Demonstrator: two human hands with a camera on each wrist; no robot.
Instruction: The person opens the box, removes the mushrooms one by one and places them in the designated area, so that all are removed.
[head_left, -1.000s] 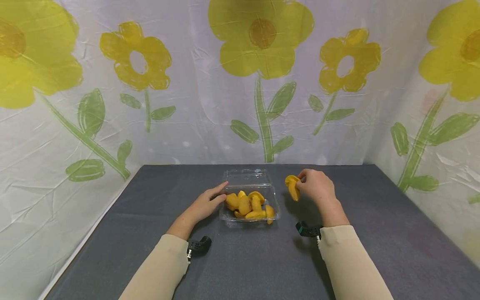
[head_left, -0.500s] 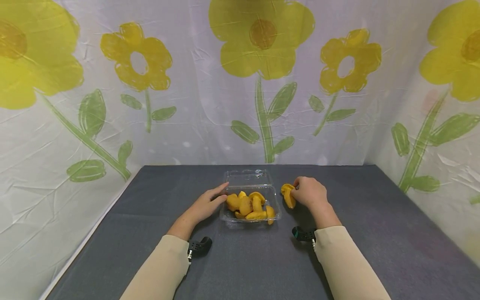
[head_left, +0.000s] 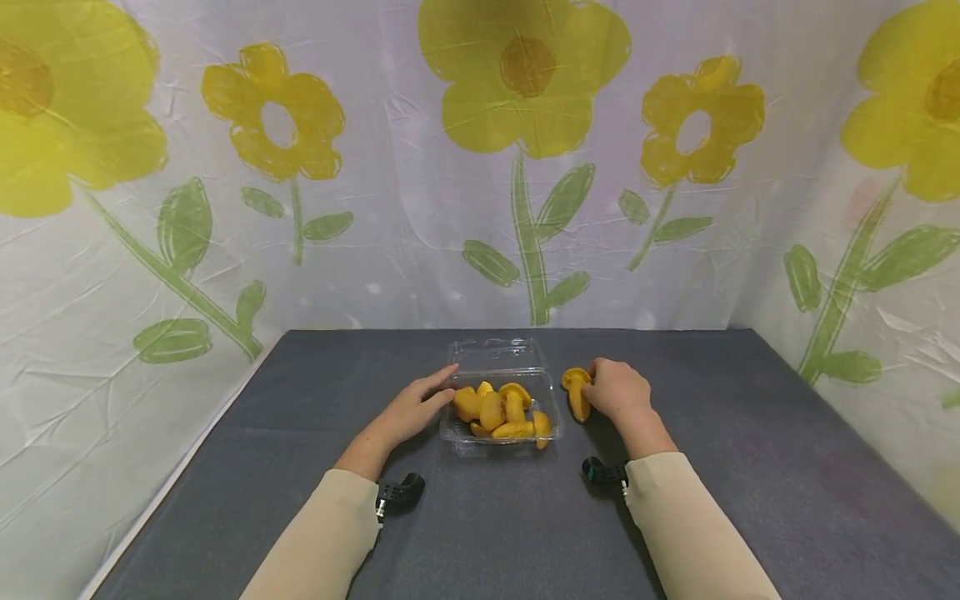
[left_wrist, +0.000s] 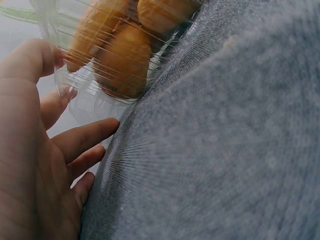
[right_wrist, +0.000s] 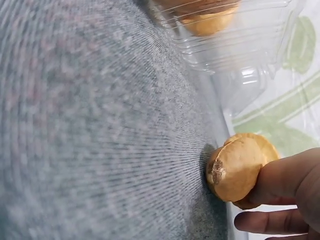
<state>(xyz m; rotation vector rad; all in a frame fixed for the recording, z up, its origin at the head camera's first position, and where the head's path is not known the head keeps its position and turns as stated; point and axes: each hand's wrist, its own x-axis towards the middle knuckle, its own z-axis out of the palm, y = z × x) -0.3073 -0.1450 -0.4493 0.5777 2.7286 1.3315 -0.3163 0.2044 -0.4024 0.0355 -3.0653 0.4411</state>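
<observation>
My right hand (head_left: 618, 390) holds a yellow mushroom (head_left: 577, 393) by its side, just right of a clear plastic clamshell box (head_left: 557, 404). In the right wrist view, the stem end of this mushroom (right_wrist: 234, 170) faces the camera, low at the grey cloth. Several more yellow mushrooms (head_left: 491, 411) lie inside the box, whose lid (head_left: 497, 356) is folded back. On the box's left side, my left hand (head_left: 405, 410) rests with fingers extended. Its fingertips (left_wrist: 69, 92) touch the clear wall in the left wrist view.
A dark grey cloth (head_left: 495, 525) covers the table. Behind it and along both sides hangs a pale curtain (head_left: 390, 225) printed with yellow flowers. Black straps (head_left: 603, 472) sit at both wrists.
My right hand has moved left and down with the mushroom, bringing it beside the box, and the mushroom now hangs straighter. The left hand has stayed at the box.
</observation>
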